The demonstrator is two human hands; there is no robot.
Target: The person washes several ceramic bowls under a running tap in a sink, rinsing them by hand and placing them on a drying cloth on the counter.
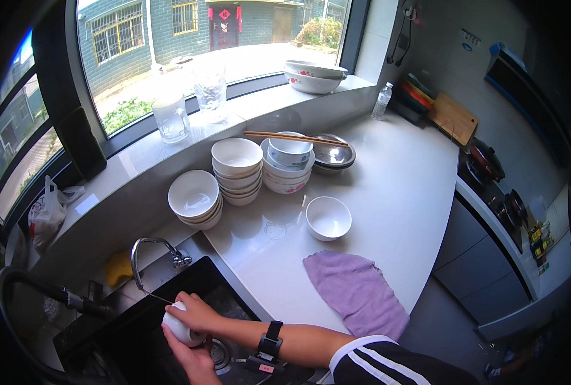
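Over the black sink, a white bowl [180, 327] is held between my two hands, tilted under a thin stream from the chrome faucet [138, 262]. My left hand [189, 353] cups it from below, and my right hand [197, 312] grips it from above. On the counter beyond the sink stand stacks of white bowls [194, 193], [237, 156]. One single white bowl [328, 219] sits apart from them, near a purple cloth [357, 293]. A flower-patterned bowl stack [287, 166] has wooden chopsticks [295, 138] lying across its top.
A black faucet [49, 288] arches at the left of the sink [232, 288]. Metal bowls [334, 156] stand behind the stacks. Glass mugs [170, 119] and enamel-like basins [314, 77] rest on the windowsill. A water bottle [381, 102] and a cutting board [454, 118] are farther right.
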